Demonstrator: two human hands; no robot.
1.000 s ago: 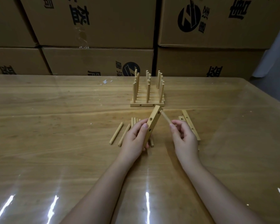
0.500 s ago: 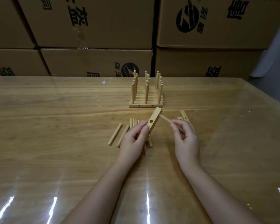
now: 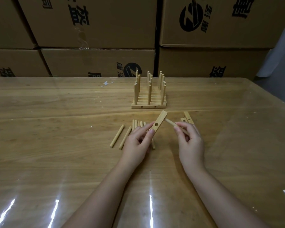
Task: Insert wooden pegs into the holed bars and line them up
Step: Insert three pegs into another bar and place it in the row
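While the left hand grips a holed bar tilted above the tabletop, the right hand pinches a wooden peg whose tip meets the bar's far side. Loose pegs lie beneath; finished bars stand behind, spare bars to the right.

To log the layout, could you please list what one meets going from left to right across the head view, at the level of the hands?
Loose peg → second loose peg → left hand → holed bar it grips → held peg → right hand pinching it.
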